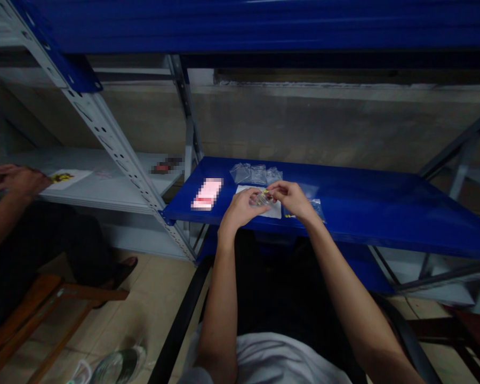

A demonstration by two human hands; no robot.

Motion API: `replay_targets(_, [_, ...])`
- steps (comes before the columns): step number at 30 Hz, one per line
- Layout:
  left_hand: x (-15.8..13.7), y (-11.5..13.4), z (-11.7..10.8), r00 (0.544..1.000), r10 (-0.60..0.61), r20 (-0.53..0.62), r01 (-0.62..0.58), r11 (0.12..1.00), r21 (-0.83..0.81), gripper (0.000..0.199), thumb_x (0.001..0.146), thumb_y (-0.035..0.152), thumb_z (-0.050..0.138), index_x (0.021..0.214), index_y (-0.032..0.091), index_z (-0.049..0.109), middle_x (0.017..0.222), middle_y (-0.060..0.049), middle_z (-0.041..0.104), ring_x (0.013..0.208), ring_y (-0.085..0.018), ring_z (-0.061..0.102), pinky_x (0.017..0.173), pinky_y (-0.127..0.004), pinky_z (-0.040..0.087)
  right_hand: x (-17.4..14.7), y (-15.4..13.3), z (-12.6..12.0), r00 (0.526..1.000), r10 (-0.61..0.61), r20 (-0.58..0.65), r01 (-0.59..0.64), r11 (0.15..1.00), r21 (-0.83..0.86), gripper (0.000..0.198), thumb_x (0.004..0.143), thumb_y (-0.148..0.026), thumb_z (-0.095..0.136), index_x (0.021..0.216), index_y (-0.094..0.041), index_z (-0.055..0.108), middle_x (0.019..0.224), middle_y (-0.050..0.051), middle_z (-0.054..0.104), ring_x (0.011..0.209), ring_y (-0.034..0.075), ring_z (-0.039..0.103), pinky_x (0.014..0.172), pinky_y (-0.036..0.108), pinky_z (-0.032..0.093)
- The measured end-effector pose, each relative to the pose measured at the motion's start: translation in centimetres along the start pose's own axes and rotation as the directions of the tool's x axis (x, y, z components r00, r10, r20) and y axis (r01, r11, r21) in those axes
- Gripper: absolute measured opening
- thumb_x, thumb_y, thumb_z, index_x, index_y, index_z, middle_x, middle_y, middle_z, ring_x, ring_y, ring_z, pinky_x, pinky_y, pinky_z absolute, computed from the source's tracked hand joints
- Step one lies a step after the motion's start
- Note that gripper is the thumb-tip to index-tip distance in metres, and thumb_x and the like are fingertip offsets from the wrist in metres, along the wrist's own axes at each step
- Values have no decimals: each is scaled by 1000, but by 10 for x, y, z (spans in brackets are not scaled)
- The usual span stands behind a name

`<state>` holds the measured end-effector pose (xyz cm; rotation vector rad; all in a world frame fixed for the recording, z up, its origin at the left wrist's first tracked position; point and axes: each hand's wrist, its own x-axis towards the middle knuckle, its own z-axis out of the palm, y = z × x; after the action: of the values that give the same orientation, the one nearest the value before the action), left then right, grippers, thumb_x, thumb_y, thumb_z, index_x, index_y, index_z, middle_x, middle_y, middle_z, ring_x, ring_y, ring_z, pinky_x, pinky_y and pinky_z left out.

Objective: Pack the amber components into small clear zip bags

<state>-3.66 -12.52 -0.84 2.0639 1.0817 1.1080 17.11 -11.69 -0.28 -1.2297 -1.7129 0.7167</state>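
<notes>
Step in hand, as I judge it: loading the clear bag (261, 200). My left hand (241, 208) is clamped on the bag, over the white sheet (276, 212) on the blue shelf (368, 208). My right hand (293, 198) has its fingertips at the bag's edge; I cannot tell whether they grip. The next move likely calls for steadying the bag's mouth.

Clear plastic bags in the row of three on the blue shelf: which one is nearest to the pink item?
The leftmost bag: it ends the row on the pink item's side, while the middle bag and right bag lie farther away.
</notes>
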Motion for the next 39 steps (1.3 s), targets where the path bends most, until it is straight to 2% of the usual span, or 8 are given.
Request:
replay_targets(3, [1,-6,0,999,1,-33,0,999,39,47,76,40,89,115,19,73,102,-6,76,86,-19,71,82,-32,58,2,16,3,998,19,-61,-37,956,-292,21,90,-12,60,98,-17,78,97,8,80,87,20,73,83,29,53])
replay_targets(9, [-1,-10,-6,996,-9,-86,17,996,90,46,78,42,88,115,20,73,105,-7,76,90,-20,72,85,-34,59,-3,30,17,997,70,19,-41,767,-641,34,95,-9,56,116,-21,80,116,13,77,109,23,71,93,27,49])
replay_targets(20, [-4,-11,-11,996,-40,-82,47,996,78,45,78,43,87,114,20,73,106,-7,76,88,-20,72,83,-33,59,-3,20,20,992,108,62,-25,662,-749,29,103,-19,48,113,-19,76,115,16,72,103,26,68,82,30,46])
replay_targets(23, [-4,-14,-9,997,-31,-74,37,996,81,45,78,43,88,114,20,74,105,-6,76,88,-19,71,83,-32,59,-3,19,14,999,37,5,-22,702,-711,28,102,-17,49,106,-16,76,113,17,72,108,28,66,88,31,46])
replay_targets(26, [-3,-14,-4,998,-20,-62,26,995,101,47,76,41,89,116,20,74,103,-6,76,86,-19,70,82,-33,58,-5,9,7,997,-29,-77,-19,832,-554,21,97,-15,56,98,-16,77,105,13,75,100,25,67,90,32,47])
replay_targets(30, [-1,-4,2,1000,25,-12,-24,997,73,44,78,36,87,116,19,73,105,-6,76,88,-19,71,82,-32,57,-6,-11,3,995,-97,-22,86,955,-283,14,93,-20,63,93,-19,77,99,7,79,93,22,69,83,29,48])
replay_targets(35, [-1,4,1,998,66,-3,-66,998,23,36,81,32,85,112,19,74,101,-5,77,87,-18,71,82,-30,57,-3,-17,3,977,-177,122,196,967,-166,18,95,-26,63,96,-19,80,99,7,80,91,21,70,82,30,48])
replay_targets(39, [-2,-3,-5,999,11,-47,-7,997,73,42,77,34,88,113,19,74,103,-6,77,88,-19,71,83,-32,58,5,3,5,996,-91,8,89,955,-284,18,93,-16,62,96,-18,80,97,7,81,87,20,70,80,29,48])
